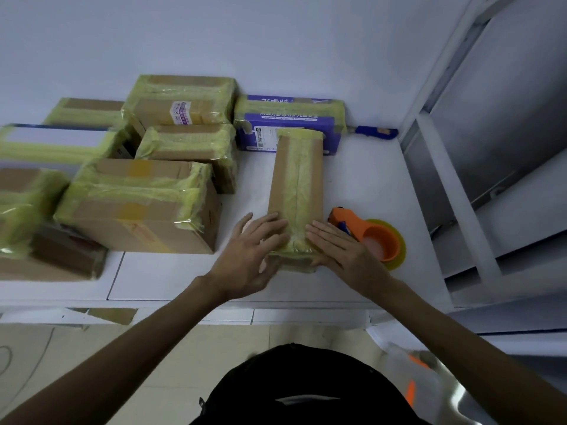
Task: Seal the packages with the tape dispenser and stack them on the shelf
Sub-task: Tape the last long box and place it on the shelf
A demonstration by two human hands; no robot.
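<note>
Pressing box point(296, 179) edge are left hand point(251, 250), right hand point(340, 246).

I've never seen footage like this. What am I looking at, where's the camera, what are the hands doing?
No machine here: a person works with two bare hands. The one picture comes from a head-worn camera looking down. The left hand and right hand lie flat, fingers straight, on the near end of a long cardboard box taped along its top. Neither grips anything. The orange tape dispenser lies right of it on the white table. Other taped boxes sit to the left.
</note>
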